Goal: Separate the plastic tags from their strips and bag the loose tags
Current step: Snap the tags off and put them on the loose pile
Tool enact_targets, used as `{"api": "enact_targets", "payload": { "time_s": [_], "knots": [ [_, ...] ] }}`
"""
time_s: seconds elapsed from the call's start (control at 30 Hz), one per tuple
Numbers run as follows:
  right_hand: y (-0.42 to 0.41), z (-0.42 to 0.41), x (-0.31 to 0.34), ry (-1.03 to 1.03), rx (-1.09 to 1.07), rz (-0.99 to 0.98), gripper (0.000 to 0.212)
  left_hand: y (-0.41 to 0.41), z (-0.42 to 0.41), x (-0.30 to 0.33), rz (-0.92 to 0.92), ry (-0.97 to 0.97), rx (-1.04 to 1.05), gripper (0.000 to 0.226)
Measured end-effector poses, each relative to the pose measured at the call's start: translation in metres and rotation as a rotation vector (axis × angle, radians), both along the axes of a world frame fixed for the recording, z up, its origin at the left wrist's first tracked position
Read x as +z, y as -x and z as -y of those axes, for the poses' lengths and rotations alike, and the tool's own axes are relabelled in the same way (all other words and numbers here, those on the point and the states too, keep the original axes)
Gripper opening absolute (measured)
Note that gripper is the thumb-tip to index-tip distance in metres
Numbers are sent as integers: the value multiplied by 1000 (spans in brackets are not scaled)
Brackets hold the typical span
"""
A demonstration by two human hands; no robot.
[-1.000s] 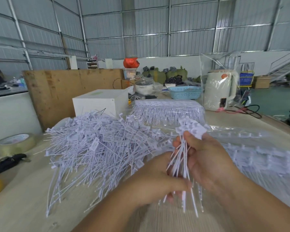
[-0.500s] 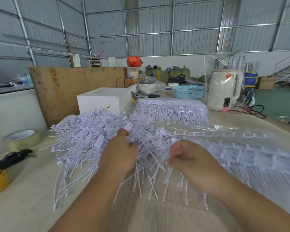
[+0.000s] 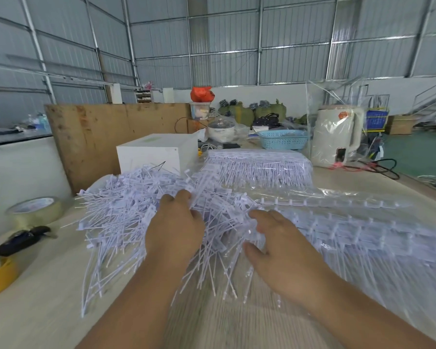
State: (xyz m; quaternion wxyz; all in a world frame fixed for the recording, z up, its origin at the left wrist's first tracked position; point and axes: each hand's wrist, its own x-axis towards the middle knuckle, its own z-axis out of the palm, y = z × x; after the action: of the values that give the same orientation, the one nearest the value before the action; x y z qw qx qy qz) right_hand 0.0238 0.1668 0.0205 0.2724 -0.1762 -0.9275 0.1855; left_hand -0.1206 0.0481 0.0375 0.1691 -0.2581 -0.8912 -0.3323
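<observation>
Head: tag pile [image 3: 126, 212] tails toward viewer

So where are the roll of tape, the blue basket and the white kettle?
roll of tape [image 3: 34, 212], head view, on its front wall.
blue basket [image 3: 282, 141], head view, on its patterned front wall.
white kettle [image 3: 336, 137], head view, on its body under the plastic wrap.

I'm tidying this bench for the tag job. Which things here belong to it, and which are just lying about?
Part of the job:
loose tag pile
tag strips in clear plastic
wrapped bundle of strips
left hand and right hand, both on the tags

Lying about:
tape roll
white box
blue basket
white kettle
</observation>
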Motion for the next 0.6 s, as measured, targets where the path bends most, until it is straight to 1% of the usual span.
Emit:
{"api": "enact_targets", "payload": {
  "time_s": [0.07,0.13,0.2,0.23,0.3,0.37,0.43,0.47,0.57,0.6],
  "knots": [
    [2,1,-1,-53,5,-76,50,-1,0,0,12,-8,-22,37],
    [3,0,-2,-83,-25,-88,57,-3,1,1,8,-47,-61,36],
    [5,1,-4,-63,-42,9,67,-5,2,2,-13,-95,-101,33],
    [5,2,-5,-25,-43,69,69,-6,3,3,-17,-120,-118,31],
    [6,5,-7,82,-21,125,65,-8,3,5,-8,-164,-154,29],
    [7,8,-8,156,10,94,53,-13,1,5,-2,-212,-199,27],
    [8,11,-8,161,29,59,43,-19,-1,4,-3,-249,-233,25],
    [10,12,-8,171,46,53,42,-23,-2,4,10,-262,-250,23],
    [13,14,-9,272,114,75,51,-33,-10,0,76,-254,-326,12],
    [15,15,-10,299,137,78,48,-35,-13,-1,111,-263,-353,8]
  ]
}}
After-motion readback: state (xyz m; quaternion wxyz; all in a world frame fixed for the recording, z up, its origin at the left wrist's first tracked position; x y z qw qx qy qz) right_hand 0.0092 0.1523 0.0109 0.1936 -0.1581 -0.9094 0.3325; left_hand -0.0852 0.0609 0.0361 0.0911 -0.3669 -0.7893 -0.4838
